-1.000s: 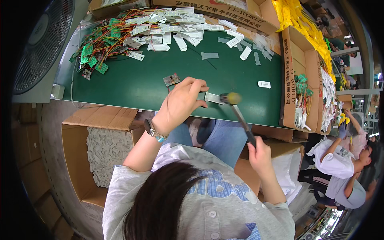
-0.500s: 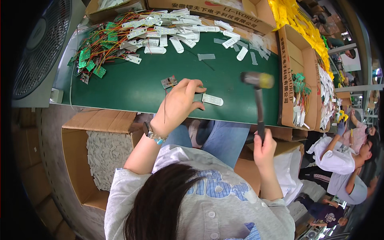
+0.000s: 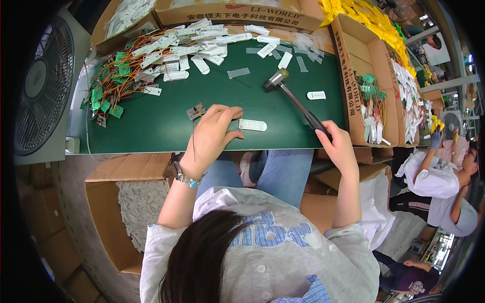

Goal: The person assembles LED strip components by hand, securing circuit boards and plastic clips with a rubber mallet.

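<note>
A small white LED panel with rounded end lies near the table's front edge. My left hand rests on the table with thumb and fingers closed about the panel's left end; the exact contact is partly hidden. Behind that hand sits a small circuit board, a dark wire hanging from it across my wrist. My right hand is wrapped around the black grip of a mallet. The mallet's head, dark with a yellowish face, is over the table, to the right of and beyond the panel.
One white piece lies right of the mallet. Wired green boards and white panels are heaped at the back left. Clear plastic strips lie beyond. A cardboard box borders the right side; a fan stands left.
The mallet has swung left and away from me, its head now nearer the LED panel. A white piece on the right now shows. The whole view has shifted slightly; my left hand keeps its place.
</note>
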{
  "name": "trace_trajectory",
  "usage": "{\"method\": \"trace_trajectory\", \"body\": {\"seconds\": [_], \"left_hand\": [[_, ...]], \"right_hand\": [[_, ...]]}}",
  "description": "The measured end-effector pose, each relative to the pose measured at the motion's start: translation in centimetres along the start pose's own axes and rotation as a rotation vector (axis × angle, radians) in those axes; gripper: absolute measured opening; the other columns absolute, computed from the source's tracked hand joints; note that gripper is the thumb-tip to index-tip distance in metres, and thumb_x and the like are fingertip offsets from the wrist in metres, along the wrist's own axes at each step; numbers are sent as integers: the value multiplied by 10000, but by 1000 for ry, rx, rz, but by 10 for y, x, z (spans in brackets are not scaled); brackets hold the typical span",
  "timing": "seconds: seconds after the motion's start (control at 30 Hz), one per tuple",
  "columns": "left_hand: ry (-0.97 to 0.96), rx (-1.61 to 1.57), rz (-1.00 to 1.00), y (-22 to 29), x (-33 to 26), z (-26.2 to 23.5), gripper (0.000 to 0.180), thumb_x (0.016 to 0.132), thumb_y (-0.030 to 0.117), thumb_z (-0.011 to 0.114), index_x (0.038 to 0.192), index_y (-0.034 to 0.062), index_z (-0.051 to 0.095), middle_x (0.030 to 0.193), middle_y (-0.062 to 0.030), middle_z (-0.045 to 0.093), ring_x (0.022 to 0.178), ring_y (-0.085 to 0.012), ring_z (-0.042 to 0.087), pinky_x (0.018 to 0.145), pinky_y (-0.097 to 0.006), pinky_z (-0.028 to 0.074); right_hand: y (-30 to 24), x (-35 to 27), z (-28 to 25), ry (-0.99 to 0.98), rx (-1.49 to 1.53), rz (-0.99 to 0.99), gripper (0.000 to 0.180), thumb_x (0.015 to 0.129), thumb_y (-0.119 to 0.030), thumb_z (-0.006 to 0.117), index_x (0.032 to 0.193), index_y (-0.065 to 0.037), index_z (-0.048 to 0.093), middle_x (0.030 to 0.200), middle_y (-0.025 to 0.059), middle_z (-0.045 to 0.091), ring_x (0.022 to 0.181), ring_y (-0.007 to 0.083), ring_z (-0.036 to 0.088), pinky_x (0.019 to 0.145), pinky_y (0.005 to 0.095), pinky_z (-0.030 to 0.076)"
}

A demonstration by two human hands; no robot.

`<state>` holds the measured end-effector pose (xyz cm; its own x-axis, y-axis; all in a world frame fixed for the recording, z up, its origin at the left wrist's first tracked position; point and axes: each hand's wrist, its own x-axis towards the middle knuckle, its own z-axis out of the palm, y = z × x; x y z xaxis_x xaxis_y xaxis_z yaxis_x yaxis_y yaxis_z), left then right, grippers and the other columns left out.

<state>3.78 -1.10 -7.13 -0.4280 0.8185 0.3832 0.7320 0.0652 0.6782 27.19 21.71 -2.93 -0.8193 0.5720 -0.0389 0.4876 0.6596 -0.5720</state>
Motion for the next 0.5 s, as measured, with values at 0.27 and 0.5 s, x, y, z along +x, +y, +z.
{"method": "trace_trajectory", "body": {"seconds": [0.27,0.5], "left_hand": [[-47,83,70,2,1,-2,339,709,95,797,1011,31,656,1079,-95,691,1073,-314,605,890,-414,511],[-39,106,98,1,2,-2,290,711,90,789,965,38,661,1066,-92,692,1066,-309,603,885,-409,509]], "right_hand": [[5,-41,-4,350,-107,-470,364,806,-88,769,1129,-10,620,780,106,624,578,249,604,512,349,466],[8,-47,-11,306,-488,-603,449,743,-158,814,1143,-20,663,740,47,551,537,197,547,482,320,445]]}}
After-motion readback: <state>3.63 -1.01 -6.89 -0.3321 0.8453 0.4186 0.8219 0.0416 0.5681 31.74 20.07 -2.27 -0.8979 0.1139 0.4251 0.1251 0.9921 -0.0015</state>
